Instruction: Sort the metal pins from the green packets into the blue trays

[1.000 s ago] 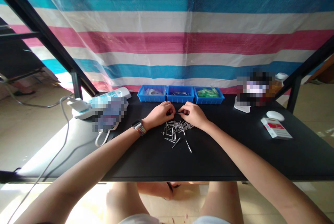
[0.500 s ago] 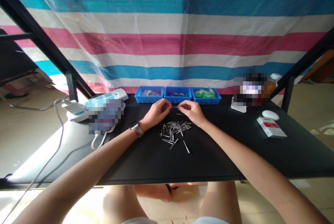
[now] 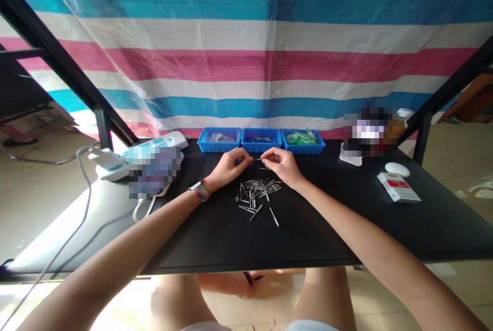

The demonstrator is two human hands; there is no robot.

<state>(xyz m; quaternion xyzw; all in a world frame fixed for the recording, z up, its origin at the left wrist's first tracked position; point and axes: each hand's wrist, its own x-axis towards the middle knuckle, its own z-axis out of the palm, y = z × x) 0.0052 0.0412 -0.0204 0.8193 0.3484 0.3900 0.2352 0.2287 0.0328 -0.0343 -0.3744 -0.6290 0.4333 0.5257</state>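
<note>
Pin of thin, silvery metal (image 3: 257, 159) spans the small gap between the two hands, over the black table (image 3: 215, 249) and nearer its back edge than its front; more silvery pins lie criss-crossed in a heap (image 3: 262, 187) on the near side of the hands, and one stray pin (image 3: 274, 217) lies apart toward the front edge; three blue bins (image 3: 261, 147) stand side by side along the back edge, just beyond the fingers, the right one holding green packets (image 3: 302, 138); a power strip (image 3: 164, 142) sits toward the back left corner, a white box (image 3: 399, 189) near the right edge; the right hand (image 3: 283, 166) pinches the pin's end between thumb and forefinger; the left hand (image 3: 229, 167) curls nearly closed at its other end, gripping or merely touching, I cannot tell; both forearms reach across the front edge.
</note>
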